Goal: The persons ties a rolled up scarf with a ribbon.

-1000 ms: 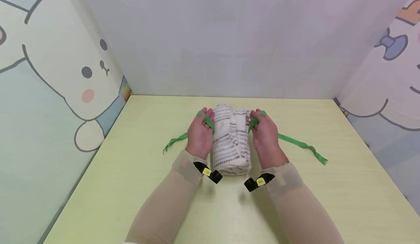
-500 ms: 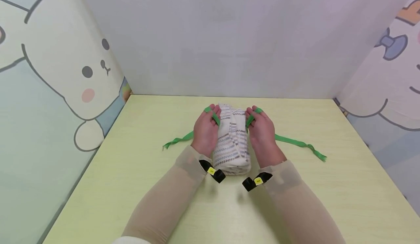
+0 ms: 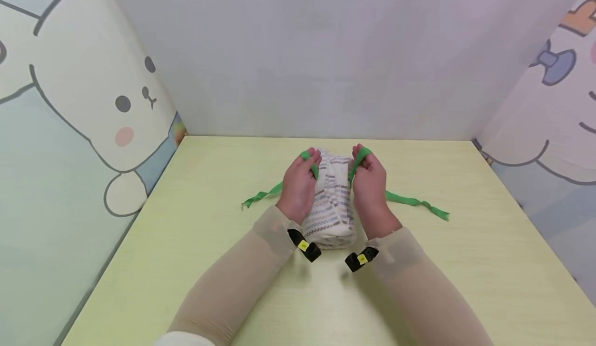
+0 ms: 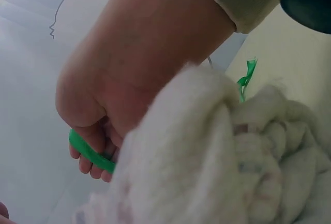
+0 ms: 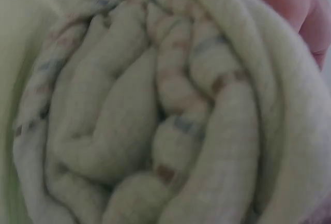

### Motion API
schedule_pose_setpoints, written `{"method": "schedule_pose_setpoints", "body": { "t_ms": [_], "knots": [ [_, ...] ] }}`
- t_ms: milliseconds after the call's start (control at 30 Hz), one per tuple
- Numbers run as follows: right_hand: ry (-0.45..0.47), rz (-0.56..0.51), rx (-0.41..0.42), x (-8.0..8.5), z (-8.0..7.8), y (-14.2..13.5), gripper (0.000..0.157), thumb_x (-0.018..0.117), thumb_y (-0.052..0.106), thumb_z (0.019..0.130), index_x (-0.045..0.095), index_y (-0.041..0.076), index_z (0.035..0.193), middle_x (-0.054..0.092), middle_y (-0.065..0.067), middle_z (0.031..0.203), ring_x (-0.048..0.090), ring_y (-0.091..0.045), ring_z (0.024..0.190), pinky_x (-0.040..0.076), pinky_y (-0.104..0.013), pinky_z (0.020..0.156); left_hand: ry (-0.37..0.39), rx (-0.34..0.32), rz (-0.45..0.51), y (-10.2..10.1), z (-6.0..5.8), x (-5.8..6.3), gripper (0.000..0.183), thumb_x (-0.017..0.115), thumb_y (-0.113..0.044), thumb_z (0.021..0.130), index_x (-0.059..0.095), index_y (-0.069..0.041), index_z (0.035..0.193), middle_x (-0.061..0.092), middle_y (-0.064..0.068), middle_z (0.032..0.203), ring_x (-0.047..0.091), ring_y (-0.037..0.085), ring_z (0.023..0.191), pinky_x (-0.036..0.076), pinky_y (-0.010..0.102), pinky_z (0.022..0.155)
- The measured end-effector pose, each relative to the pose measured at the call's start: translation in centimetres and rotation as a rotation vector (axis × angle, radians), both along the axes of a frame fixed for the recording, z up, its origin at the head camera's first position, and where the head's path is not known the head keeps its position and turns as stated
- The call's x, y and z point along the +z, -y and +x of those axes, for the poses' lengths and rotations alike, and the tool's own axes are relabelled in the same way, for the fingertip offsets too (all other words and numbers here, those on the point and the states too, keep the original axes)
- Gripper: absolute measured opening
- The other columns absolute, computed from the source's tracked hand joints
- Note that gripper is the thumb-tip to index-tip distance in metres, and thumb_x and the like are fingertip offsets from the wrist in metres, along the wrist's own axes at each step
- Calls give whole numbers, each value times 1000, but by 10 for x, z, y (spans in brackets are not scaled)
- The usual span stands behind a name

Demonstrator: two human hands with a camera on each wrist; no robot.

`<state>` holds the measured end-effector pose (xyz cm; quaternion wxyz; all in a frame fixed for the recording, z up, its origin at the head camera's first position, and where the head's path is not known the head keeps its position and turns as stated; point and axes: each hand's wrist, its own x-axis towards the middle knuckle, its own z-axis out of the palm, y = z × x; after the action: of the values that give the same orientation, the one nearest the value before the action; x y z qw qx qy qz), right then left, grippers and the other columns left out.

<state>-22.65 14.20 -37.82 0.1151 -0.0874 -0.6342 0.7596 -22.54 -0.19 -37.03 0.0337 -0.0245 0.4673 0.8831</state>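
Nearest, ahead of the beige sleeves [image 3: 237,276], one black camera [image 3: 307,246] is strapped at the left wrist and another at the right. Beyond them, the left hand [image 3: 297,190] grips the green ribbon [image 3: 416,201]; its fingers are curled together, with the ribbon passing between thumb and fingers. The right hand [image 3: 369,193] holds the ribbon at its fingertips; exact contact of thumb and fingers cannot be told. Free ribbon ends trail outward on the table [image 3: 465,284], one on the outer side of each hand.

The rolled cloth [image 3: 331,222], white with striped bands, lies between the two sets of fingers, its long axis pointing away from the wearer. Its near end, nearer the wearer than the fingers, shows coiled layers. Beyond the fingertips, the table meets a pale back wall [image 3: 298,56].
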Motion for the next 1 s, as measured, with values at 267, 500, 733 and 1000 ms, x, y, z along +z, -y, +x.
{"method": "schedule_pose_setpoints", "body": {
  "t_ms": [267, 500, 733, 1000],
  "knots": [
    [-85, 270, -53, -12, -4, -6, 33, 52, 17, 109, 65, 15, 139, 60, 5, 145, 47, -6, 139, 41, -25, 110, -19, 7, -119, -1, 0, 2, 47, 40, -12, 112, 36, -1, 157, 43, 6, 159, 41, 19, 145, 26, 32, 121],
    [-103, 339, -12, -18, -5, -10, 32, 51, 17, 110, 65, 15, 139, 60, 5, 145, 50, -6, 136, 41, -26, 110, -11, 2, -206, -2, 0, -1, 47, 41, -11, 111, 39, -6, 157, 44, 4, 159, 41, 15, 145, 25, 31, 121],
    [-106, 346, 60, -20, -2, -5, 32, 51, 15, 109, 64, 10, 138, 56, 1, 150, 46, -6, 140, 41, -28, 111, -27, -16, -248, -6, -1, -4, 48, 43, -13, 110, 39, -7, 158, 45, 1, 158, 39, 14, 146, 26, 30, 120],
    [-105, 379, 127, -19, 3, 2, 34, 58, 21, 107, 64, 7, 138, 52, 3, 153, 51, -14, 137, 45, -35, 109, -43, -39, -299, -8, 0, -5, 51, 47, -15, 109, 37, -10, 159, 43, 0, 159, 37, 12, 146, 28, 32, 120]
  ]
}}
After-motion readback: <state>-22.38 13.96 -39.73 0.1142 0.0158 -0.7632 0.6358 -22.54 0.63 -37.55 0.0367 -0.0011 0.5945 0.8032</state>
